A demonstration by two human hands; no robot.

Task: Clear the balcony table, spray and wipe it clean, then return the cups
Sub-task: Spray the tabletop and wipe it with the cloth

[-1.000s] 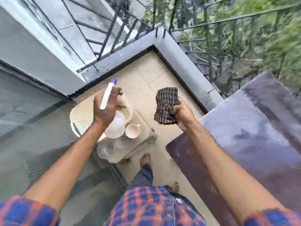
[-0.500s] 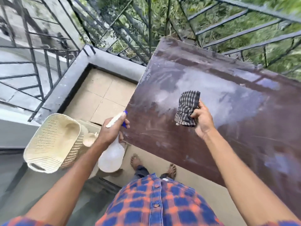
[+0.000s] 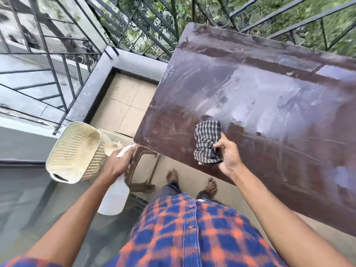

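- The right hand [image 3: 229, 158] clenches a bunched dark-and-white checked cloth [image 3: 207, 143], thumb on top and fingers curled beneath it.
- The cloth sits over the dark brown glossy worktop [image 3: 269, 112], close to its near edge and towards the near-left corner; I cannot tell whether it touches the surface.
- Pale smeared streaks cover the worktop's middle, beyond the cloth.
- The left hand [image 3: 117, 164] grips the neck of a white translucent plastic spray bottle [image 3: 113, 197], just off the near-left corner; the nozzle points towards that corner and the body hangs below the hand.
- A cream cup [image 3: 111, 148] stands off the worktop, partly hidden behind the left hand.
- A cream perforated plastic basket [image 3: 75, 151] lies tilted just beside the cup.
- Beige floor tiles [image 3: 125, 105] show between the worktop's left edge and the dark metal railing [image 3: 57, 64].
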